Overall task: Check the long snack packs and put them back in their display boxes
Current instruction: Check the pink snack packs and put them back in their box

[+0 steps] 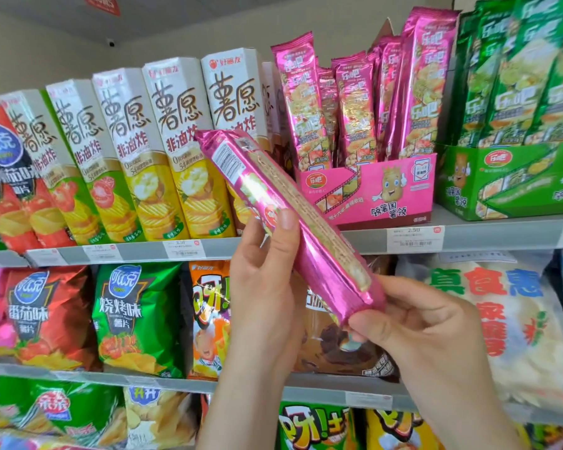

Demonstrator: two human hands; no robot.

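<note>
Standing on a grey shelf (501, 238), the pink display box (371, 193) holds packs (355, 108).

Bright, even light, faint shadows beneath the shelves (501, 237). Glare streaks the pink foil pack (273, 196) above the left hand (264, 287) and the foil bags (46, 319) to its left. Wide-angle bending tilts the edges; corners look soft.

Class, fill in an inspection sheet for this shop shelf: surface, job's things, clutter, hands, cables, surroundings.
Surface: shelf with price tags on its edge.
Job's things: pink pack held tilted, barcode side showing; pink display box holds upright packs; green display box beside it.
Clutter: tall cartons; chip bags below.
Grippers: left hand grips the pack's middle; right hand pinches its lower end.
Cables: nothing seen.
Surroundings: dome camera overhead.
</note>
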